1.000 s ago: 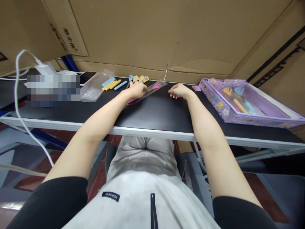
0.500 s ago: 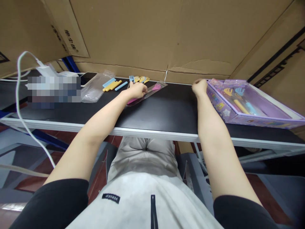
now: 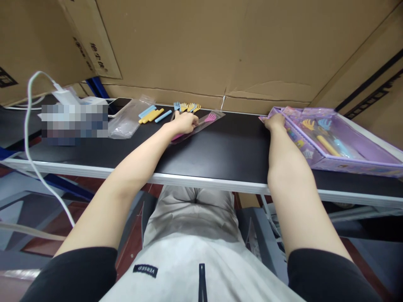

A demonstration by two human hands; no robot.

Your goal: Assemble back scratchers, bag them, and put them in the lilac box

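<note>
Left hand point(image 3: 184, 122) flat on clear sleeve point(image 3: 201, 122), right hand point(image 3: 275, 122) at purple box point(image 3: 352, 164) corner, grip unclear; "VERSED" tag point(image 3: 145, 269).

Big brown cardboard boxes point(image 3: 189, 50) stand behind the black bench point(image 3: 226, 147). Blue and yellow sticks point(image 3: 151, 116) lie beside a clear bag point(image 3: 126, 122). A white cable point(image 3: 27, 117) hangs down.

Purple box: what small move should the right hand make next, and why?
Probably pinch the pink tag at the corner of the box. The right hand is touching that spot, while the left hand rests on the bag.
</note>
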